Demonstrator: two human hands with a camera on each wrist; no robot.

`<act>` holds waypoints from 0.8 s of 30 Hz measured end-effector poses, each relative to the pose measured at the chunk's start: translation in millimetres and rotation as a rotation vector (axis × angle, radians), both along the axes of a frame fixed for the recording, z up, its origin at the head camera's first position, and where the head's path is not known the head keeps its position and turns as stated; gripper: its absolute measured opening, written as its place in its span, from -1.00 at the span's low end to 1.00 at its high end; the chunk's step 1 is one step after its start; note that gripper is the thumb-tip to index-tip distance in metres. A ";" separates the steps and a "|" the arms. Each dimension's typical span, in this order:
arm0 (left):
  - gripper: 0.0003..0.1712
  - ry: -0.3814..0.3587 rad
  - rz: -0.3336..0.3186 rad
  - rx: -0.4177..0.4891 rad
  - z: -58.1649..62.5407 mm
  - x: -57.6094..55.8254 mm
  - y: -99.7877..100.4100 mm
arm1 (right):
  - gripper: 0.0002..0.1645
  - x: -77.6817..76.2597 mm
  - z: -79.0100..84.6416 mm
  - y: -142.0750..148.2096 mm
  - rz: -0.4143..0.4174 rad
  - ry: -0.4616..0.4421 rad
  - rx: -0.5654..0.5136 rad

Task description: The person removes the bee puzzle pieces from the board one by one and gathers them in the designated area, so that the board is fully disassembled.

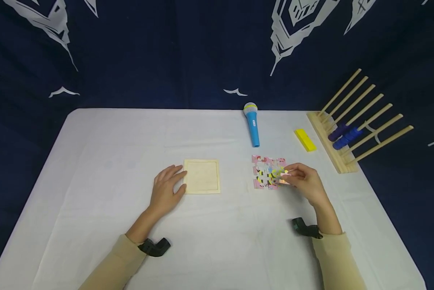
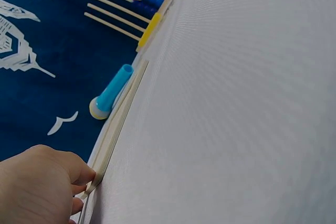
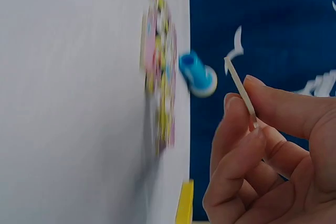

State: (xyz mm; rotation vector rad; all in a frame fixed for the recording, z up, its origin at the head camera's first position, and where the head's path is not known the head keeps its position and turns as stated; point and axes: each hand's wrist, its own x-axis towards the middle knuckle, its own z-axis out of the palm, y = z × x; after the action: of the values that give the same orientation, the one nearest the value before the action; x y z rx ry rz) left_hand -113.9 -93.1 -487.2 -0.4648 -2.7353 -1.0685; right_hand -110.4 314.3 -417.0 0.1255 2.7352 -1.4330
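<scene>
A square wooden puzzle board (image 1: 202, 176) with a raised rim and a bare inside lies flat on the white cloth. My left hand (image 1: 167, 189) rests at its left edge, fingers spread, with thumb and fingertips touching the rim. In the left wrist view the board (image 2: 118, 129) appears edge-on beyond that hand (image 2: 44, 187). To the right lies a patch of pink and yellow puzzle pieces (image 1: 265, 171) with bee pictures. Over its right side, my right hand (image 1: 305, 183) pinches one puzzle piece (image 3: 241, 90) between thumb and fingers, raised above the cloth.
A blue toy microphone (image 1: 253, 127) lies near the table's back edge. Right of it is a yellow block (image 1: 305, 140). A wooden rack (image 1: 333, 145) with several slanting rods and blue and purple beads stands at the right edge. A dark blue patterned curtain (image 1: 173, 52) hangs behind.
</scene>
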 end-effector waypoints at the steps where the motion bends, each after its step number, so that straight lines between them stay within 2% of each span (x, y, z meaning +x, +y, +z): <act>1: -0.54 0.002 0.001 -0.001 -0.2 -0.3 -0.6 | -0.60 1.3 0.3 5.0 -0.014 -0.011 0.009; 5: -0.54 0.009 0.006 0.004 -0.9 -0.3 -2.6 | -0.59 3.8 -1.7 18.4 -0.041 -0.065 0.050; 10: -0.54 0.012 0.010 0.012 -1.5 0.7 -3.5 | -0.65 2.0 -10.8 21.1 -0.026 -0.104 0.076; 16: -0.54 0.006 0.008 0.017 -1.3 2.0 -2.5 | -0.65 -1.7 -21.0 16.5 -0.020 -0.096 0.119; 24: -0.54 0.007 0.008 0.010 -0.8 2.5 -1.6 | -0.67 -2.6 -21.0 9.6 -0.047 -0.091 0.247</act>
State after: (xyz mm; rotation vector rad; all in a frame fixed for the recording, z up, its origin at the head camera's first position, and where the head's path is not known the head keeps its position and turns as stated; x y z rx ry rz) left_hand -111.4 -94.7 -487.9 -0.4548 -2.7223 -1.0762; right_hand -112.9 323.9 -438.0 0.2587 2.8386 -1.0639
